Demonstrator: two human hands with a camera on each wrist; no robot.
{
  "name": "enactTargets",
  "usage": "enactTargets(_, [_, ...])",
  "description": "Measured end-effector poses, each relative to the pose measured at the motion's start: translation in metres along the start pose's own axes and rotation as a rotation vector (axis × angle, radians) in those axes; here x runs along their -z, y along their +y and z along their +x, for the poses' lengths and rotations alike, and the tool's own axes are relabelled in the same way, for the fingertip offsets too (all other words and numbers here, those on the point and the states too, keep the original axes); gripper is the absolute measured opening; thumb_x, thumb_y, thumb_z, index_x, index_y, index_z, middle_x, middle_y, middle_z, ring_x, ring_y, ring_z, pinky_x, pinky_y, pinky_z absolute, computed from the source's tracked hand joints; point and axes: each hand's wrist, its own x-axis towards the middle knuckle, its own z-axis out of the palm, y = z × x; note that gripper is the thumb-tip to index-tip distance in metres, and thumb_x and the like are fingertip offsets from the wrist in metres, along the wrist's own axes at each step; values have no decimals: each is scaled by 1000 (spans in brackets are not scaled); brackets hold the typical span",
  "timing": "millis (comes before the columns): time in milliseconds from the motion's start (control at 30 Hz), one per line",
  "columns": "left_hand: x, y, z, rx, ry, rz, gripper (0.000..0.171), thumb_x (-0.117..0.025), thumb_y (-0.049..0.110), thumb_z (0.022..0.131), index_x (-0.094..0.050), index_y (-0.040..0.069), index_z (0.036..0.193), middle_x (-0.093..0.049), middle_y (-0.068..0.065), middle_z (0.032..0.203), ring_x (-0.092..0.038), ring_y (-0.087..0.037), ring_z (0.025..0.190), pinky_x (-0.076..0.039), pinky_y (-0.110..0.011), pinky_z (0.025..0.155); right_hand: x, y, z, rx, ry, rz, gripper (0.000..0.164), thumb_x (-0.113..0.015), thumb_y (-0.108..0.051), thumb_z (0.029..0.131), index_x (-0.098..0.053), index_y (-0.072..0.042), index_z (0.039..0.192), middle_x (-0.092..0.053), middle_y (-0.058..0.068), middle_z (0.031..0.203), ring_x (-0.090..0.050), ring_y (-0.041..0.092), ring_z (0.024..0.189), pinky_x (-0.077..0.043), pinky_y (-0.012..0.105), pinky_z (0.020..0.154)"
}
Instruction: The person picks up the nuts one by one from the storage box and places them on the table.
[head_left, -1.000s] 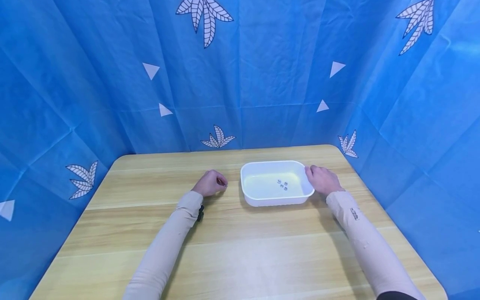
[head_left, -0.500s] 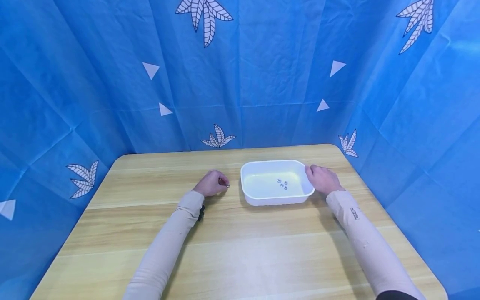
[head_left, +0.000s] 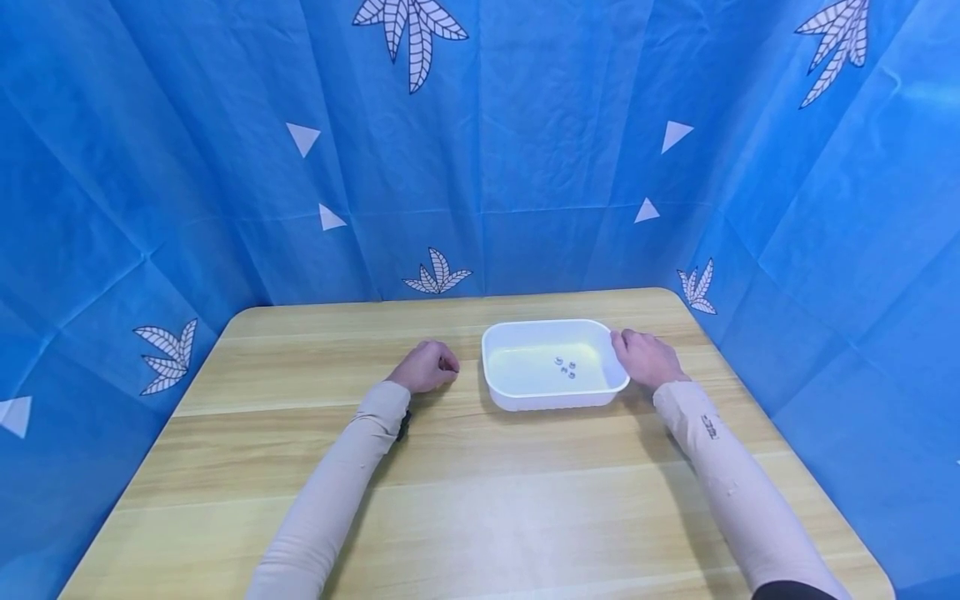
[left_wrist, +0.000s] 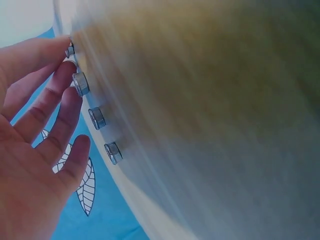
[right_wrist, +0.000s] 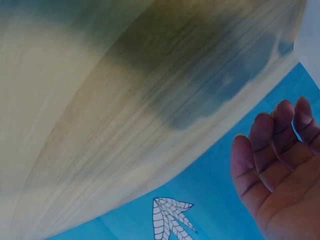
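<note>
where left fingers (left_wrist: 42, 50) pinch, one nut (left_wrist: 70, 50) is part-hidden.

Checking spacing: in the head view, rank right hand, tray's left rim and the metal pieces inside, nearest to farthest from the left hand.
1. Tray's left rim: facing end.
2. Metal pieces: inside, right of centre.
3. Right hand: at tray's right end.

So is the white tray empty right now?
No, four small metal pieces lie in the white tray.
</note>
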Motion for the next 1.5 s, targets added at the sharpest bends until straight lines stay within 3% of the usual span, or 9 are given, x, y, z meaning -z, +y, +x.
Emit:
enactTargets(200, [8,0,-4,24,2,-97,17,-77,13,91,-78,6,106,-75,-8,102,-66,-17,86,-58,-29,79,-2,0,1,1,-10,6,73,-15,-49,110,-53,5,142,-60,33,139,-57,53,127,-48,68,104])
enactTargets(400, [29,6,-8,9,104,-245,24,-73,21,95,-76,8,115,-73,-7,108,-66,-21,97,-57,-37,87,-3,2,2,4,-9,0,73,-15,-49,110,-51,6,144,-58,33,141,-56,54,128,-47,68,106])
enactTargets(533, [39,14,-11,-6,169,-292,23,-71,21,97,-75,10,116,-74,-8,111,-67,-24,103,-57,-41,95,-2,2,3,5,-7,-8,74,-14,-49,110,-51,6,144,-59,33,140,-57,53,127,-47,68,106])
enactTargets(733, [45,34,-10,-62,221,-338,23,-72,19,97,-75,8,116,-76,-10,111,-70,-24,101,-59,-40,94,0,2,2,4,-12,-14,74,-14,-49,110,-52,5,143,-59,33,139,-57,53,127,-48,67,105])
enactTargets(1167, [27,80,2,-133,168,-417,26,-73,16,96,-74,4,120,-75,-10,114,-70,-22,104,-62,-33,93,0,3,2,2,5,-23,71,-15,-47,111,-56,5,138,-62,32,135,-60,53,124,-49,67,102])
enactTargets(1500, [-10,105,17,-237,99,-337,23,-73,12,95,-76,2,116,-76,-11,110,-71,-19,97,-61,-27,88,-2,4,4,13,-2,-21,72,-16,-47,111,-54,5,141,-61,32,137,-59,53,125,-49,67,103])
